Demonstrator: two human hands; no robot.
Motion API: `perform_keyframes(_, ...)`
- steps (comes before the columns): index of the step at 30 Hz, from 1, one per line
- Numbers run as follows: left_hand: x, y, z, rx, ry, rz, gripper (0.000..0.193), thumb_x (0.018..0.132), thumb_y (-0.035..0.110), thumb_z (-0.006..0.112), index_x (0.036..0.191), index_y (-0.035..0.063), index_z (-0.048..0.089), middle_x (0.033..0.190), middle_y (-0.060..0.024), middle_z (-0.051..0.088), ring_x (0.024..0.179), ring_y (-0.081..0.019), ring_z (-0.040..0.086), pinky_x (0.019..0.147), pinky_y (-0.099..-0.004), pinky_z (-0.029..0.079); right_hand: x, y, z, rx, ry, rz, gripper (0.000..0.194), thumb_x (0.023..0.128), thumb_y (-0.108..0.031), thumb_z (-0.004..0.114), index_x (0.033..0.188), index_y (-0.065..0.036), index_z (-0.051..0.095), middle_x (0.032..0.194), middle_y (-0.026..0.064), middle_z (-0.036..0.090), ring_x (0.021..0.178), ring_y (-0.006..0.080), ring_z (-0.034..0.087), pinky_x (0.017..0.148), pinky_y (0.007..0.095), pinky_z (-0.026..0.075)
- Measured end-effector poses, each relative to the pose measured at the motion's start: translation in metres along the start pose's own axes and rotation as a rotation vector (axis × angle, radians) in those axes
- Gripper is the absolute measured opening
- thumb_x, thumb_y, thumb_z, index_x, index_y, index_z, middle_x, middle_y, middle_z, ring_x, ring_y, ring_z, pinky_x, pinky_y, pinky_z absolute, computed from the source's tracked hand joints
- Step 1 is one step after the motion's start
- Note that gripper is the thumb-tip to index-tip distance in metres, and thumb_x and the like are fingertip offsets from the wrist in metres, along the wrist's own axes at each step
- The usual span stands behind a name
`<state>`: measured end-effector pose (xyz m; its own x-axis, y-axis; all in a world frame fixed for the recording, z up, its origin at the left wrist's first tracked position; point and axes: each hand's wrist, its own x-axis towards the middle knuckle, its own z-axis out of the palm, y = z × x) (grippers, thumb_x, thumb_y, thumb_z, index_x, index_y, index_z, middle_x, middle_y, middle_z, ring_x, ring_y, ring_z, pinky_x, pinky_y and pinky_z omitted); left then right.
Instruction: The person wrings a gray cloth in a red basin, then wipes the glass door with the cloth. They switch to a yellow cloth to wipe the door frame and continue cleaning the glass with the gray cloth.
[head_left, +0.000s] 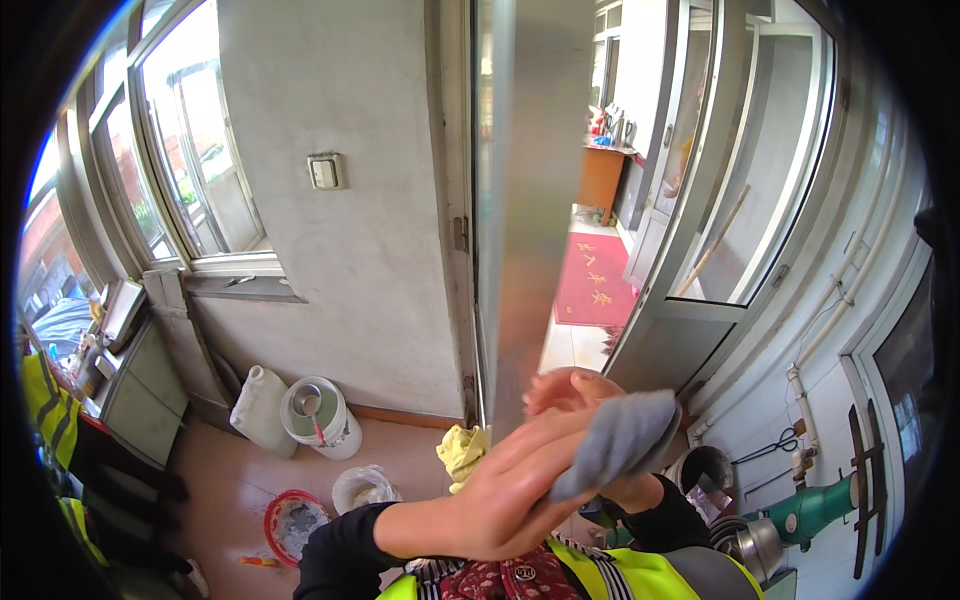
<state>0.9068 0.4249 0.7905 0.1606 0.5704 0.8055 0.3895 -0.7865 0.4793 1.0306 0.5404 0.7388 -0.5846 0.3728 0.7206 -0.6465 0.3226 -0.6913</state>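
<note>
My left hand (506, 480) reaches across from the lower left, its fingers pressed against a folded grey cloth (630, 442). Behind and to the right is my right hand (577, 386), partly hidden by the left hand and the cloth; its fingertips show beside the edge of a metal-framed door (532, 225). Whether the right hand also grips the cloth is hard to see. A crumpled yellow cloth (461, 454) lies low by the door's foot, left of my hands.
White bucket (341, 439) with a ladle, white jerrycan (262, 412), red-rimmed basin (274, 536) and bag-lined tub (349, 487) stand on the floor at left. A person in a yellow vest (56, 409) is at far left. Green pipe (817, 510) and metal bucket (701, 469) are at lower right.
</note>
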Motion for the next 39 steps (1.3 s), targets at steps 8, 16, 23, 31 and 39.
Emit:
perform_keyframes(8,0.023,-0.032,0.034,1.25,0.076,-0.042,0.053,0.068,0.038,0.074,0.11,0.0071,0.064,0.112,-0.0059,0.05,0.104,-0.0205,0.049,0.085,-0.0357,0.038,-0.007,0.015,-0.022,0.499,0.396,0.257,0.055,0.095,-0.037,0.053,0.136,-0.003,0.037,0.125,0.0145,0.052,0.111,0.0231,0.056,0.094,0.0359,0.047)
perform_keyframes(16,-0.001,-0.003,-0.024,1.857,0.392,0.129,0.075,0.079,0.057,0.064,0.118,-0.0052,0.052,0.125,-0.0181,0.04,0.119,-0.0317,0.032,0.096,-0.041,0.033,0.115,0.083,-0.139,-0.161,0.642,0.138,0.022,0.09,-0.015,0.062,0.105,0.002,0.063,0.087,0.0038,0.063,0.069,0.0118,0.058,0.062,0.0237,0.047)
perform_keyframes(23,0.01,-0.046,-0.054,1.518,0.66,-0.155,0.092,0.08,0.05,0.068,0.136,-0.0101,0.026,0.13,-0.0263,0.034,0.122,-0.0366,0.033,0.098,-0.0476,0.031,0.315,0.105,-0.149,-0.565,0.468,-0.5,0.036,0.083,-0.016,0.068,0.112,0.004,0.059,0.102,0.0155,0.063,0.089,0.0235,0.063,0.077,0.0321,0.049)
perform_keyframes(31,-0.012,-0.059,-0.057,1.201,0.751,-0.213,0.077,0.083,0.031,0.061,0.138,-0.0064,0.023,0.131,-0.0239,0.033,0.117,-0.0326,0.037,0.097,-0.0452,0.031,0.454,0.109,-0.12,-0.608,0.449,-0.561,0.026,0.083,-0.013,0.066,0.108,-0.005,0.065,0.091,0.0098,0.069,0.083,0.0199,0.067,0.073,0.0285,0.051)
perform_keyframes(39,-0.016,-0.06,-0.051,0.964,0.737,-0.064,0.079,0.086,0.026,0.058,0.144,-0.0033,0.012,0.142,-0.0203,0.03,0.127,-0.0286,0.036,0.105,-0.0418,0.028,0.498,0.131,-0.1,-0.367,0.345,-0.665,0.019,0.087,-0.012,0.056,0.102,-0.01,0.067,0.11,0.0055,0.064,0.092,0.0296,0.063,0.078,0.0357,0.051)
